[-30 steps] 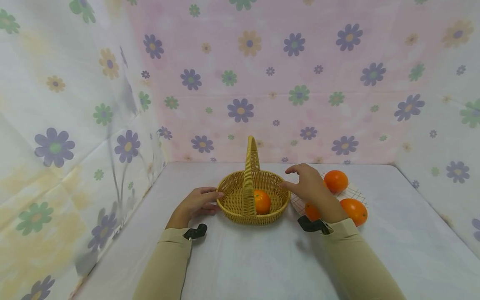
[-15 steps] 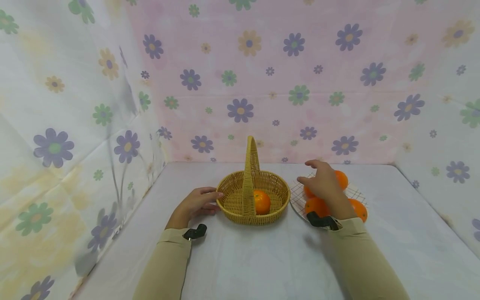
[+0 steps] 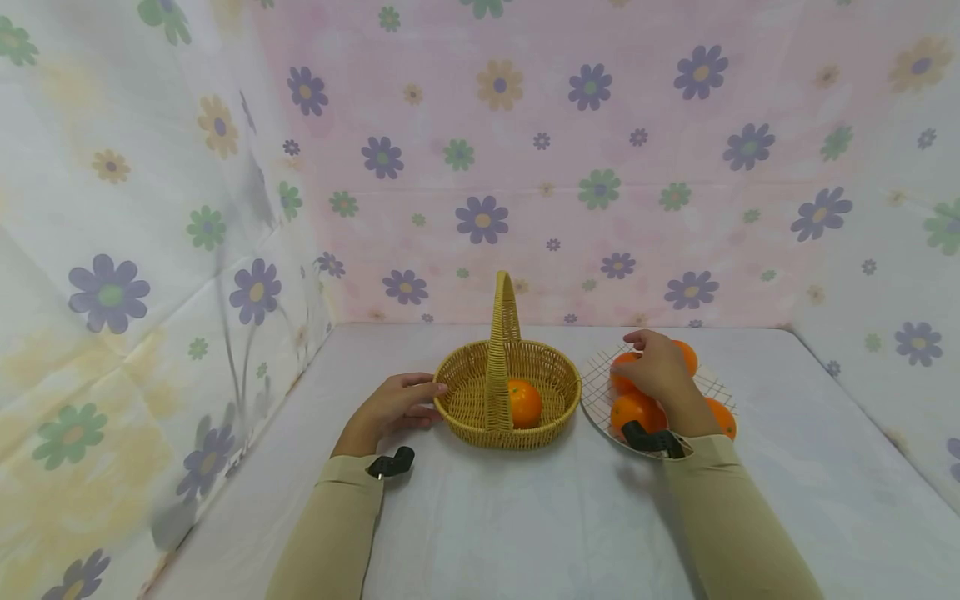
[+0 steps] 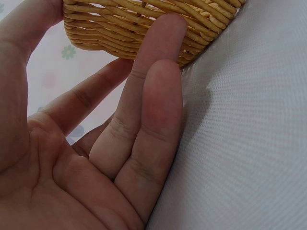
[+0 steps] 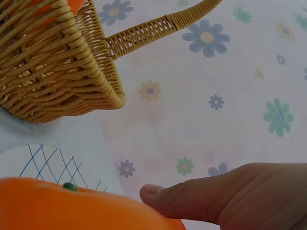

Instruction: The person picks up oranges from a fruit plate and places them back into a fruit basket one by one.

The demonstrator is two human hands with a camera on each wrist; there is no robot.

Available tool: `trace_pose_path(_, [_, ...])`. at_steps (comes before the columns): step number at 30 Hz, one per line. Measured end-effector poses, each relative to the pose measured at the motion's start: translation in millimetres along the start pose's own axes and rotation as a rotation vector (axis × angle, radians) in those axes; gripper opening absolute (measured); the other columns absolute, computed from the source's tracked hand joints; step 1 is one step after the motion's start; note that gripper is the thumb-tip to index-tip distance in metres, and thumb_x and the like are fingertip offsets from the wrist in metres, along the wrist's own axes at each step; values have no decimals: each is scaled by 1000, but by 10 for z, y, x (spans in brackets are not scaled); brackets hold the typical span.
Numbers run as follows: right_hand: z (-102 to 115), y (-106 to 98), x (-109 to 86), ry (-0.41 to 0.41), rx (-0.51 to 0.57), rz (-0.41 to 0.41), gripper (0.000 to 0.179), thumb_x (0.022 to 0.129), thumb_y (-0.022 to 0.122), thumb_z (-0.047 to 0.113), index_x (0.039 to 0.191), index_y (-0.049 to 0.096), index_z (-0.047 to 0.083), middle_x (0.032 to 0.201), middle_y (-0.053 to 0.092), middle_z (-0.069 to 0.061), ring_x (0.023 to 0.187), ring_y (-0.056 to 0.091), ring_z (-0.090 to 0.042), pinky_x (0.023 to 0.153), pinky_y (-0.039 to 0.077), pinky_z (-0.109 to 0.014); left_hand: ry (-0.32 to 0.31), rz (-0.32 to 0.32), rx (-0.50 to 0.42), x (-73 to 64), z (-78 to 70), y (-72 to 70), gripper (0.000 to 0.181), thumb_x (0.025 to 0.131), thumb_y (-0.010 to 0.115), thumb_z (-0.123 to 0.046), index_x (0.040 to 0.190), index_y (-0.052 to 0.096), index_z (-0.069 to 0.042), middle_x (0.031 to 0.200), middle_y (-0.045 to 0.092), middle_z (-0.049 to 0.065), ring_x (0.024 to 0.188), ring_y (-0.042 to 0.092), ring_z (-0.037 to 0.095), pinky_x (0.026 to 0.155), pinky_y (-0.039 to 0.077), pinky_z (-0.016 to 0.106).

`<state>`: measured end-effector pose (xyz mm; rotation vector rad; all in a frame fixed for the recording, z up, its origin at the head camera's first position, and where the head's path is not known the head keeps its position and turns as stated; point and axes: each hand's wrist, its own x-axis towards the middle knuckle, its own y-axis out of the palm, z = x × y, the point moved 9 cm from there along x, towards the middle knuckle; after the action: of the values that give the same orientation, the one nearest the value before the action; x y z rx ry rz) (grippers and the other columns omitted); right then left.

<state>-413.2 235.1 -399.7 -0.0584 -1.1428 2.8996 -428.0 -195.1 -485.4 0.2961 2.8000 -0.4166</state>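
A yellow wicker basket [image 3: 461, 425] with a tall arched handle stands mid-table, holding one orange [image 3: 525, 405]. At its left end my left hand [image 3: 392, 402] holds it, thumb over the rim and fingers against the outer wall, also seen in the left wrist view. My right hand [image 3: 657, 372] is low over the plate [image 3: 596, 392], its thumb and fingers around the back-left orange [image 3: 624, 379]. In the right wrist view the thumb tip [image 5: 152, 189] shows beside a large orange [image 5: 86, 203] with a green stem mark, and the other fingers are hidden.
More oranges lie on the plate: one at the front left [image 3: 632, 412], one at the back right [image 3: 686, 357] and one at the front right [image 3: 722, 418], partly behind the right wrist. Flower-printed cloth [image 3: 480, 283] walls off the table's back and sides.
My right hand has moved right from the basket's rim, then down onto the back-left orange on the plate. The left hand and the basket have stayed in place.
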Motion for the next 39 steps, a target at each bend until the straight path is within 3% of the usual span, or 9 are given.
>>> trace_pose_path(7, [-47,0,11,9,-37,1,68,86,69,13,150,49,1,146,53,-27,129,51,-44,112,43,-59,3,-3,-4,-3,-4,-3,68,87,82,-46,142,59,-14,117,76,9,93,77,24,79,63,33])
trace_pose_path(14, [-88,39,17,21,-28,21,70,88,75,21,150,49,2,151,52,-23,130,52,-41,114,42,-59,-2,2,-5,-9,-2,1,67,87,81,-47,142,59,-15,117,76,8,93,77,24,78,63,32])
trace_pose_path(24, [-200,112,3,108,-29,92,77,88,80,40,152,47,12,146,52,-25,113,56,-39,91,54,-48,-12,-14,-10,-9,18,-15,68,84,83,-48,140,61,-16,114,77,8,92,77,24,78,63,33])
trace_pose_path(32, [-231,136,5,115,-5,117,88,85,82,38,157,40,11,147,52,-25,114,58,-39,88,58,-48,-2,-5,-2,5,13,-10,70,85,82,-49,142,59,-15,116,76,8,93,77,24,78,63,33])
trace_pose_path(39, [-277,99,21,129,-3,81,91,85,82,41,158,38,10,148,51,-26,117,57,-40,94,56,-51,8,-3,5,9,8,-5,72,84,84,-50,142,60,-14,115,76,8,93,77,23,78,63,33])
